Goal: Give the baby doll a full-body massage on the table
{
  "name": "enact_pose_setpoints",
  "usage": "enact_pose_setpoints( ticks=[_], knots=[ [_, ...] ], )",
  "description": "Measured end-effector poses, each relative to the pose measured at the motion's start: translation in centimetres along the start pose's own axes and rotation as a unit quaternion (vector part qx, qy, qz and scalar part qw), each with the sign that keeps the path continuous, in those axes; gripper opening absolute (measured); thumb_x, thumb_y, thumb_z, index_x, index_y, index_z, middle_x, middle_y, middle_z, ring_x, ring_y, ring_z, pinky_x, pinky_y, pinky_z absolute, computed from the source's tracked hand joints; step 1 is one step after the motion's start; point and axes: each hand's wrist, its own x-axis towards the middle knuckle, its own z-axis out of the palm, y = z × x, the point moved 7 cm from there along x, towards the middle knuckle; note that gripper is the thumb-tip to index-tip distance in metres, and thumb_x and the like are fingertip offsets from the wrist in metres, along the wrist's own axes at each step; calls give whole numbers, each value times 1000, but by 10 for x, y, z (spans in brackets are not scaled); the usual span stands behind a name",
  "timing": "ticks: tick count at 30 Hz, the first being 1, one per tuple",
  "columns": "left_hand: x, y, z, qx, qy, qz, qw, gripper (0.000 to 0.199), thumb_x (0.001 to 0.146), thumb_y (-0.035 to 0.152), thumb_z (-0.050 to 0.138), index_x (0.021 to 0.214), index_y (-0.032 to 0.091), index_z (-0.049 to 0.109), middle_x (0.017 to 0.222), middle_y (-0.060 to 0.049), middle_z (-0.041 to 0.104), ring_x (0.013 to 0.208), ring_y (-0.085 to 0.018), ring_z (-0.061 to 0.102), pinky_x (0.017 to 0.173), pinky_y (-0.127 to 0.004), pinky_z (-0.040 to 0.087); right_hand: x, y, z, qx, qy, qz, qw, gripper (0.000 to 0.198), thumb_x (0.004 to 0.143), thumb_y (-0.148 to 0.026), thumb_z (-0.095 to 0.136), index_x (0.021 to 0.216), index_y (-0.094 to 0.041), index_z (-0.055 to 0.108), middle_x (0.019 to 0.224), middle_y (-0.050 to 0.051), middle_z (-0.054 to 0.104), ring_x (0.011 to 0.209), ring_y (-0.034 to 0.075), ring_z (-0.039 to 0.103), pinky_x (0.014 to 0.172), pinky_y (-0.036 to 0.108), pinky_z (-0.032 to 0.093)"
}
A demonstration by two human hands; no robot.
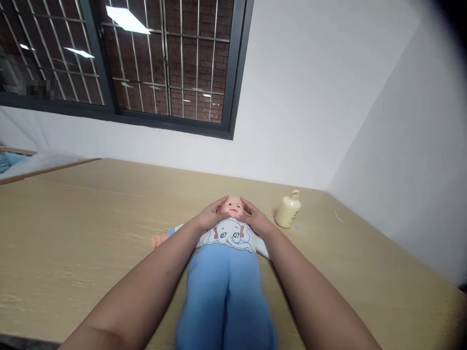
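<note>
A baby doll (226, 272) lies on its back on the wooden table, its head towards the wall. It wears blue trousers and a white top with an elephant patch (229, 235). My left hand (212, 216) is cupped against one side of the doll's head (233, 206), thumb by the chin. On the opposite side, my right hand (256, 218) presses in the same way, so the head sits between both palms. One doll hand (159, 240) sticks out past my left forearm; the other is hidden behind my right forearm.
A cream pump bottle (288, 210) stands to the right of the doll. Farther right, a thin pale strand (339, 217) lies on the tabletop (91, 233). White walls meet behind the table, below a barred window (168, 63). Blue cloth (12, 160) shows at far left.
</note>
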Motion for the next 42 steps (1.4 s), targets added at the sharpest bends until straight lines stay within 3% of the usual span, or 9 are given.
enact_pose_setpoints(
  ticks=[4, 9, 15, 20, 29, 34, 39, 42],
  knots=[
    [2, -10, -1, -75, -4, -44, 996, 87, 68, 35, 85, 145, 24, 47, 150, -15, 46, 128, -34, 53, 106, -47, 43, 3, 6, 1, 84, -32, 10, 996, 86, 68, -35, 84, 144, -30, 44, 154, 7, 40, 135, 28, 47, 112, 48, 38],
    [5, -13, 1, -99, 2, -58, 993, 69, 83, 43, 71, 144, 24, 48, 151, -12, 45, 132, -29, 50, 107, -40, 44, 5, 13, -2, 77, 14, 31, 996, 72, 82, -54, 67, 145, -29, 43, 148, 8, 49, 133, 27, 49, 110, 50, 41],
    [3, -6, 2, 7, 1, -29, 1000, 98, 66, 37, 87, 150, 26, 38, 148, -14, 48, 128, -33, 53, 105, -47, 45, 3, 2, 1, -67, 35, -3, 997, 99, 63, -42, 87, 148, -28, 37, 149, 11, 45, 130, 29, 51, 108, 45, 43],
    [1, -1, 8, -25, -31, -21, 999, 94, 65, 35, 88, 147, 24, 42, 146, -16, 50, 127, -33, 54, 104, -46, 45, 3, 2, 0, -81, 59, -7, 995, 98, 59, -41, 89, 145, -28, 42, 146, 12, 48, 124, 30, 56, 103, 46, 47],
    [2, -6, 5, -87, -33, -22, 995, 90, 66, 37, 87, 145, 22, 46, 147, -16, 48, 127, -33, 54, 105, -46, 44, -3, -4, 8, -16, -23, -13, 1000, 98, 71, -40, 83, 152, -27, 30, 157, 8, 34, 137, 27, 45, 112, 43, 39],
    [5, -15, -1, -139, -26, -38, 989, 77, 74, 38, 82, 141, 21, 50, 145, -17, 51, 122, -30, 59, 104, -46, 45, -4, -5, 9, 52, -61, -8, 997, 82, 74, -46, 79, 146, -31, 42, 154, 3, 40, 136, 26, 46, 113, 43, 39],
    [6, -19, -5, -157, 29, -65, 985, 67, 78, 36, 79, 138, 22, 52, 139, -15, 57, 118, -29, 61, 103, -45, 47, 2, 8, 3, 77, -12, 28, 997, 76, 79, -50, 72, 146, -31, 43, 142, 5, 55, 126, 26, 56, 107, 47, 45],
    [5, -15, -3, -143, 40, -70, 986, 63, 79, 38, 77, 136, 21, 54, 136, -14, 60, 118, -29, 62, 102, -45, 47, 3, 8, 0, 38, 27, 18, 999, 67, 83, -54, 66, 143, -31, 47, 144, 4, 54, 130, 25, 53, 109, 46, 43]
  ],
)
